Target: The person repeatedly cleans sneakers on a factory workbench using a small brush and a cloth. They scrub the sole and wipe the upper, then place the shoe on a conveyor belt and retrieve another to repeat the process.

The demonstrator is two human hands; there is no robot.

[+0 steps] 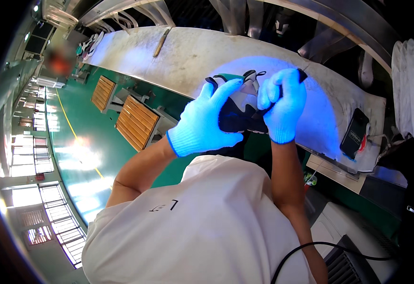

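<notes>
A dark shoe [235, 111] with grey and green parts is held over the near edge of the workbench, under bluish light. My left hand [200, 124], in a knitted glove that looks blue in this light, grips it from the left, thumb on the near side and fingers on the far side. My right hand [285, 106], gloved alike, is a fist round a slim dark-handled tool [303, 75]. The tool's black end sticks out above the fist. Its other end seems to reach toward the shoe, but the fingers hide most of it.
The pale, stained workbench [193, 52] curves across the top. On it lie a wooden-handled tool [161, 43] and, at the right, a black phone [355, 132]. More shoes [91, 45] stand at the far left end. Slatted wooden platforms [136, 124] stand on the green floor. A black cable [330, 243] crosses lower right.
</notes>
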